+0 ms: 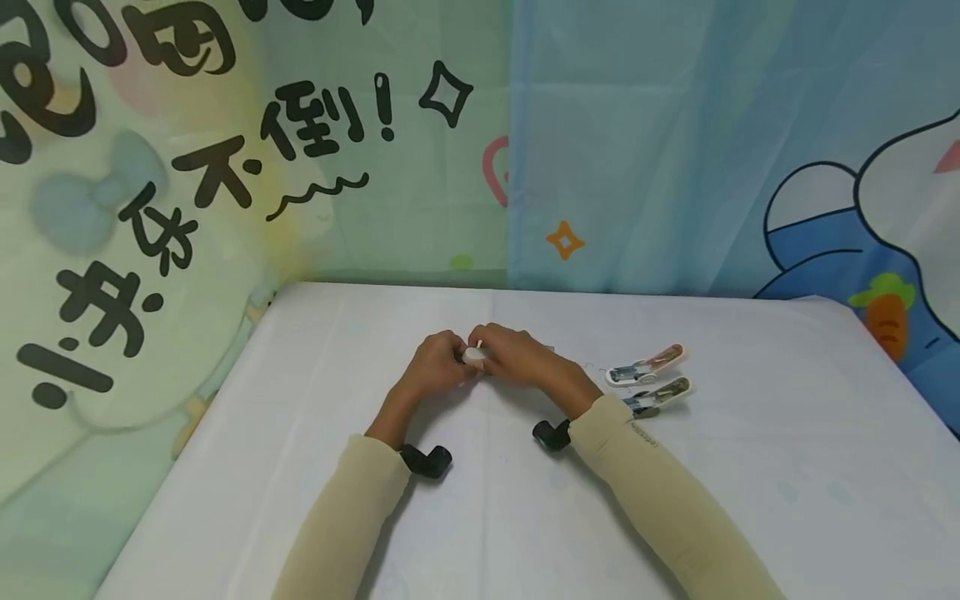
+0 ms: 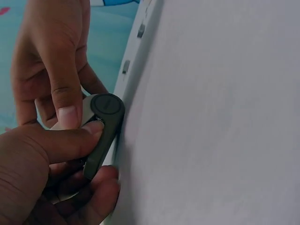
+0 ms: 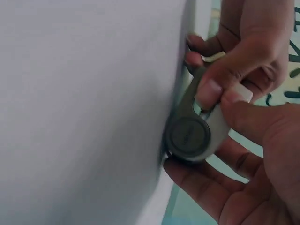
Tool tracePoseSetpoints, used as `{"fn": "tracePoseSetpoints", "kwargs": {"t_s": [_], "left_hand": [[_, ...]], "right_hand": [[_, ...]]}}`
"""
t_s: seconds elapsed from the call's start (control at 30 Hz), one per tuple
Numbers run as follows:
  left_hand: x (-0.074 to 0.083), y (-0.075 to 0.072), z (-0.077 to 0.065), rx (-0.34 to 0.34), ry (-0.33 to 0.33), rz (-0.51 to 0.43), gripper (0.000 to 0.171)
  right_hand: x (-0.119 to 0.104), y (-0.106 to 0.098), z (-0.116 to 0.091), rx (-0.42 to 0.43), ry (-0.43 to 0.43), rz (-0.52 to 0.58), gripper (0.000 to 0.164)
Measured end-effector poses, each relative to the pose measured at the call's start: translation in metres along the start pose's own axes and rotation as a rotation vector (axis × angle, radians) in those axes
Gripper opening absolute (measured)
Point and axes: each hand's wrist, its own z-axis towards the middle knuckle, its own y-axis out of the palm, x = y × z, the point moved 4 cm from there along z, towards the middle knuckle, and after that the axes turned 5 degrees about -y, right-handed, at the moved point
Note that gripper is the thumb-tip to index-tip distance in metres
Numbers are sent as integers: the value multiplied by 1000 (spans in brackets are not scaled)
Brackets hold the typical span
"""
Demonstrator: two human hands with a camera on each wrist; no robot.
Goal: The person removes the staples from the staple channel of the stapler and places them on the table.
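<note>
Between both hands is a small folding gadget (image 1: 474, 356) with a white body, a dark grey arm and a round pivot; its exact kind is not plain. In the left wrist view, the dark grey arm (image 2: 106, 136) stands at an angle to the white part. My left hand (image 1: 438, 362) pinches the grey arm, thumb on top near the pivot. My right hand (image 1: 516, 357) grips the white part (image 3: 219, 126), thumb pressed on it. Fingers of both hands hide much of the gadget. In the head view it is held low over the white table.
Two similar small gadgets, one with a brownish end (image 1: 647, 365) and one with an olive end (image 1: 657, 397), lie right of my right hand. The white-covered table (image 1: 480, 517) ends at a printed curtain (image 1: 622, 150) behind and at the left.
</note>
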Motion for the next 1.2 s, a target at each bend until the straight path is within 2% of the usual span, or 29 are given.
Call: {"fn": "tracePoseSetpoints", "kwargs": {"t_s": [0.13, 0.27, 0.43, 0.77, 0.93, 1.2], "left_hand": [[6, 8, -3, -61, 20, -39, 20], [12, 13, -7, -108, 59, -37, 27], [23, 21, -13, -180, 113, -26, 35], [53, 40, -32, -307, 148, -4, 26], [59, 45, -41, -326, 164, -22, 26], [54, 50, -46, -310, 155, -40, 18]], "right_hand": [[-1, -2, -14, -17, -25, 5, 29], [-5, -4, -25, -57, -66, -14, 31], [-11, -6, -43, -74, -73, -17, 29], [-25, -5, -85, -73, -34, 37, 31], [-29, -7, -96, -72, -53, 46, 29], [-22, -13, -103, -94, -42, 138, 28]]}}
